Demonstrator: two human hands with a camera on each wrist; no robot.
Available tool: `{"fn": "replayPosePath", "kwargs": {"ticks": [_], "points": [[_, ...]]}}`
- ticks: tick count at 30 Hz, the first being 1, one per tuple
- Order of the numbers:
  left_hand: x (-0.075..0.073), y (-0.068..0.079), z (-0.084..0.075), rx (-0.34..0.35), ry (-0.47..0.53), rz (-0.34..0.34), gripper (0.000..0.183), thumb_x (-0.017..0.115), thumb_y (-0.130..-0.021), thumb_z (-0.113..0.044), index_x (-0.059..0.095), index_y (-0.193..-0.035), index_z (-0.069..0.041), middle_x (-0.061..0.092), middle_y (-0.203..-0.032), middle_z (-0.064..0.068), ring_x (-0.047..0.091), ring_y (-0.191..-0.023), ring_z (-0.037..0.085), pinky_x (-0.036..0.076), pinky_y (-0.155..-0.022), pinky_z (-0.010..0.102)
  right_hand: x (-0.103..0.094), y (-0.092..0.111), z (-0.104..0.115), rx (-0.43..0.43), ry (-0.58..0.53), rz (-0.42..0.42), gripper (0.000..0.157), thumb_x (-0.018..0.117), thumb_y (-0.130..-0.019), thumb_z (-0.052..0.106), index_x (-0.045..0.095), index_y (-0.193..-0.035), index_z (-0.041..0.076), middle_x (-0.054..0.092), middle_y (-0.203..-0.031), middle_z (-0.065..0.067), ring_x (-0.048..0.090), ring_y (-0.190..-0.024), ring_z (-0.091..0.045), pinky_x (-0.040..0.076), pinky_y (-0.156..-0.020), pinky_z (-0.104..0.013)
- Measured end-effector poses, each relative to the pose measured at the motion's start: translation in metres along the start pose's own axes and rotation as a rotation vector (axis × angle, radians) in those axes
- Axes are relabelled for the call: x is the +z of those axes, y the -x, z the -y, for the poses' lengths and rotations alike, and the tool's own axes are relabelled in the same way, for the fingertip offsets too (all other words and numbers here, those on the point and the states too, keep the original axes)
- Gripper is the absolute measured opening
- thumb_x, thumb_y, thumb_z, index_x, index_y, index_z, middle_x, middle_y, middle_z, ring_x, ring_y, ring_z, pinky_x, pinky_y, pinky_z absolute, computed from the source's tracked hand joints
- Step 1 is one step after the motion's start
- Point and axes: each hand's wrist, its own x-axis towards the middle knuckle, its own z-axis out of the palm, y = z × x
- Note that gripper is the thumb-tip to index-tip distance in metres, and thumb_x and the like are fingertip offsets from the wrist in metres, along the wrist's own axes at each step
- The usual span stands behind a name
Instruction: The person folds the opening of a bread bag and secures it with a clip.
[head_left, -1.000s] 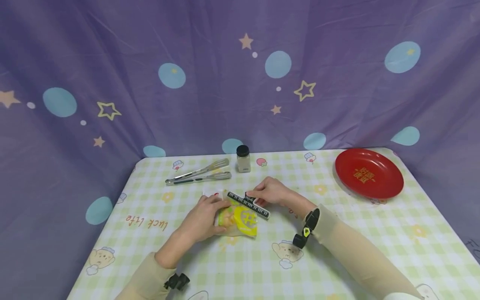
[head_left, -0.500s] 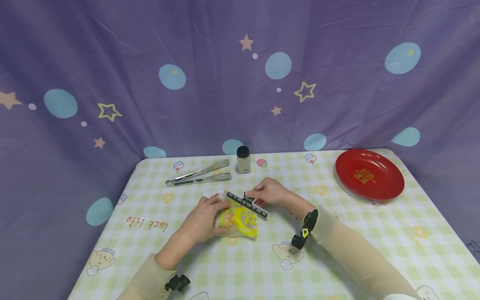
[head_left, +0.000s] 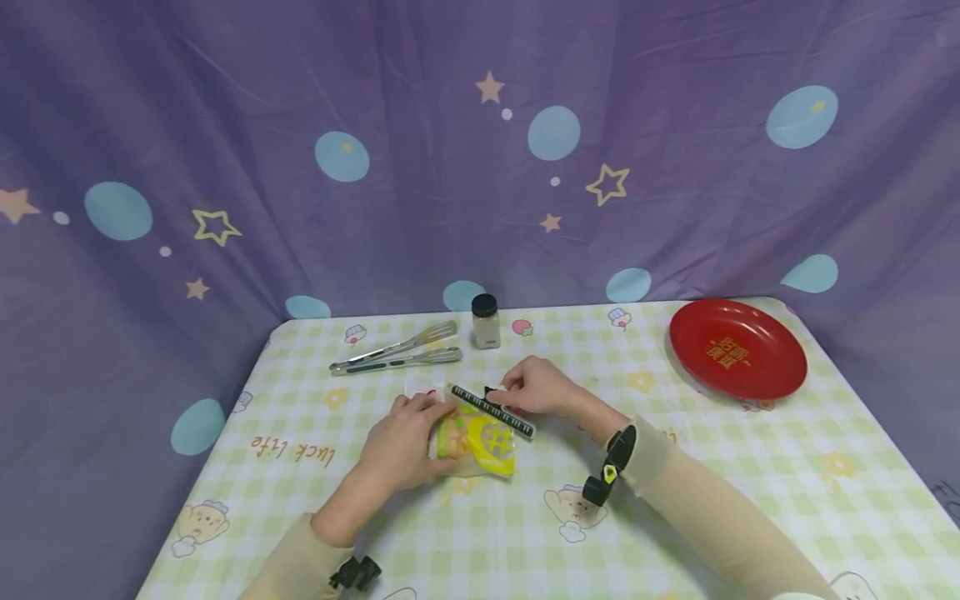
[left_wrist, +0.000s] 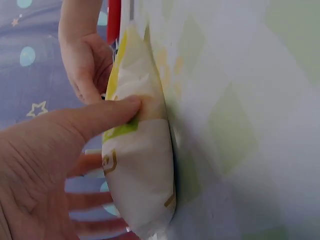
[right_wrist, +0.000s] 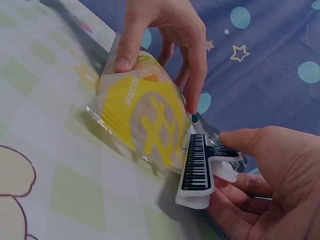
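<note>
A yellow and clear plastic food packet [head_left: 483,442] lies at the middle of the table; in the right wrist view the packet [right_wrist: 145,112] shows pale food inside. My left hand [head_left: 405,442] holds it from the left, thumb on the near side and fingers across the far side. My right hand [head_left: 542,387] pinches the handle of a long bag clip [head_left: 491,412] with a piano-key pattern. The clip [right_wrist: 196,165] lies along the packet's right edge; whether its jaws grip the plastic I cannot tell. The right hand's lower fingers are partly hidden in the head view.
Behind the hands lie metal tongs [head_left: 397,354], spread apart. A small jar [head_left: 486,323] with a black lid stands beside them. At the back right is a red plate [head_left: 772,358] with gold lettering. A checked cloth [head_left: 300,517] covers the table before a purple curtain [head_left: 420,75].
The clip has shifted slightly left along the packet and its handle has tipped, so less of it shows. My right thumb and fingers have moved a little with it. The left hand stays nearly still.
</note>
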Motion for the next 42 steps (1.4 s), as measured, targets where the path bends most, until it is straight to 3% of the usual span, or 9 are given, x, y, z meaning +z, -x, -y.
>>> {"fn": "replayPosePath", "kwargs": {"ticks": [3, 9, 15, 25, 33, 42], "points": [[0.003, 0.001, -0.001, -0.030, -0.019, -0.005, 0.082, 0.095, -0.075, -0.050, 0.065, -0.146, -0.023, 0.063, -0.145, 0.015, 0.060, -0.123, 0.042, 0.062, -0.078, 0.058, 0.000, 0.000, 0.000, -0.015, 0.023, 0.000, 0.052, 0.074, -0.100, 0.038, 0.054, -0.055, 0.019, 0.056, -0.051, 0.008, 0.043, -0.047, -0.009, 0.034, -0.057, -0.023], [0.006, -0.002, -0.002, -0.021, -0.031, -0.014, 0.084, 0.097, -0.072, -0.052, 0.066, -0.145, -0.021, 0.063, -0.144, 0.020, 0.061, -0.125, 0.050, 0.061, -0.085, 0.061, 0.000, -0.003, -0.002, 0.025, -0.003, -0.007, 0.052, 0.076, -0.098, 0.039, 0.052, -0.055, 0.021, 0.061, -0.054, 0.007, 0.053, -0.050, -0.009, 0.035, -0.056, -0.023], [0.006, -0.004, -0.002, -0.013, -0.042, -0.011, 0.085, 0.097, -0.071, -0.051, 0.067, -0.144, -0.019, 0.063, -0.144, 0.021, 0.062, -0.123, 0.050, 0.061, -0.088, 0.060, 0.002, -0.003, 0.000, 0.048, -0.034, -0.006, 0.053, 0.079, -0.096, 0.038, 0.050, -0.056, 0.020, 0.060, -0.054, 0.005, 0.060, -0.054, -0.012, 0.036, -0.056, -0.024], [0.006, -0.004, -0.001, -0.012, -0.024, -0.013, 0.085, 0.098, -0.071, -0.049, 0.066, -0.144, -0.019, 0.064, -0.141, 0.021, 0.061, -0.124, 0.051, 0.061, -0.088, 0.061, 0.005, -0.009, 0.005, 0.101, -0.043, -0.021, 0.040, 0.081, -0.095, 0.038, 0.060, -0.067, 0.018, 0.065, -0.060, 0.006, 0.058, -0.058, -0.012, 0.039, -0.059, -0.025], [0.005, -0.005, -0.003, -0.018, -0.024, -0.022, 0.084, 0.099, -0.070, -0.046, 0.068, -0.142, -0.017, 0.066, -0.138, 0.019, 0.063, -0.120, 0.049, 0.059, -0.095, 0.059, 0.007, -0.013, 0.004, 0.116, -0.063, -0.024, 0.034, 0.081, -0.094, 0.037, 0.065, -0.071, 0.017, 0.067, -0.063, 0.005, 0.067, -0.063, -0.013, 0.043, -0.059, -0.025], [0.005, -0.004, -0.006, -0.022, -0.023, -0.020, 0.083, 0.100, -0.069, -0.045, 0.069, -0.141, -0.016, 0.066, -0.136, 0.019, 0.063, -0.118, 0.047, 0.057, -0.100, 0.058, 0.007, -0.016, 0.006, 0.115, -0.053, -0.016, 0.036, 0.081, -0.095, 0.037, 0.063, -0.070, 0.018, 0.066, -0.062, 0.005, 0.061, -0.059, -0.011, 0.043, -0.059, -0.024]]}}
